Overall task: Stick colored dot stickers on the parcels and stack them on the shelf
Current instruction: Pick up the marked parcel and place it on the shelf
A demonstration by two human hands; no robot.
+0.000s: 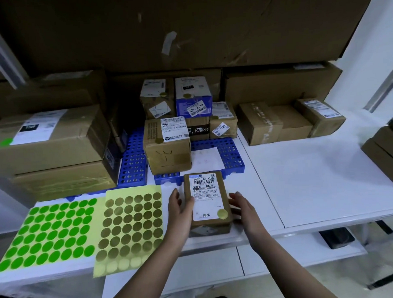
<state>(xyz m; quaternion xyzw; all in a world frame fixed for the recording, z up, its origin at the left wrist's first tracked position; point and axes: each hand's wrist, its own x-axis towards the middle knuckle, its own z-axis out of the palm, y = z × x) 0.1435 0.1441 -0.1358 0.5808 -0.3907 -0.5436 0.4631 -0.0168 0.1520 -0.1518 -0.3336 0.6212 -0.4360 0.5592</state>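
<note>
The left hand [179, 209] and the right hand [239, 206] held a small brown parcel [208, 203] between them, fingers curled against its two sides. The parcel sat on the white worktop [305, 178]. It had a white label and a gold dot sticker [222, 214] on top. Just left of the parcel lay a yellow sheet of gold dots [131, 228]. Farther left of the parcel lay a sheet of green dots [52, 231]. Behind the parcel was a blue tray [215, 148] with stacked boxes [168, 145]. A big box [48, 137] far left of the parcel had a green dot on it.
</note>
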